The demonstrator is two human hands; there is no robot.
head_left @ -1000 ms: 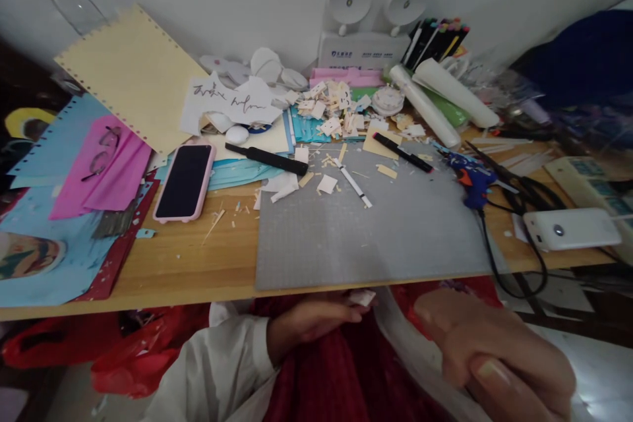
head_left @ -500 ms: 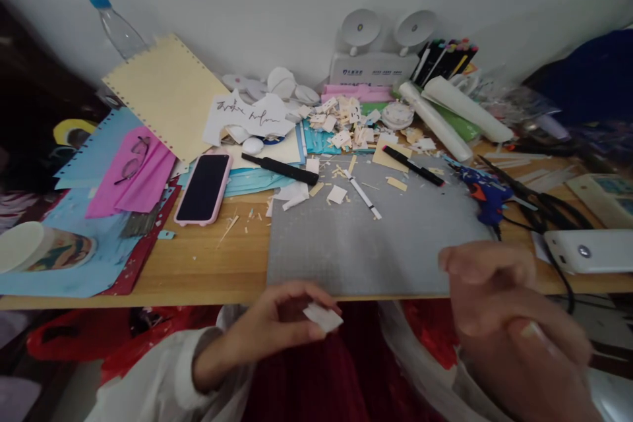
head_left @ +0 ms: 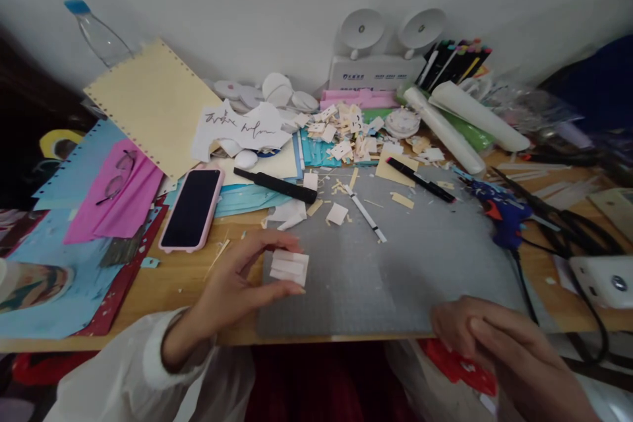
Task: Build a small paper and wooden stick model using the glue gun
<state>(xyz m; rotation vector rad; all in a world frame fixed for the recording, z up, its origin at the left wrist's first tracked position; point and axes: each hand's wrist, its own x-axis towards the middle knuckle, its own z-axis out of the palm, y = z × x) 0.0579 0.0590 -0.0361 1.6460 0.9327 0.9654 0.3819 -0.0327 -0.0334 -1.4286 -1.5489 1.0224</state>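
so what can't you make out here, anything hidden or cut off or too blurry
All in the head view:
- right hand: whether it holds anything, hidden by its own curled fingers
- small white piece in the left hand: its underside, facing away
- bottle: lower part, behind the yellow sheet
- paper cup: one end, cut off by the left edge
- handwriting on the torn white paper: too blurred to read

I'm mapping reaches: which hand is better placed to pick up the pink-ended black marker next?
Probably the right hand: it is nearer the black marker, while the left hand holds a small white piece. I cannot tell whether the right's curled fingers hold anything.
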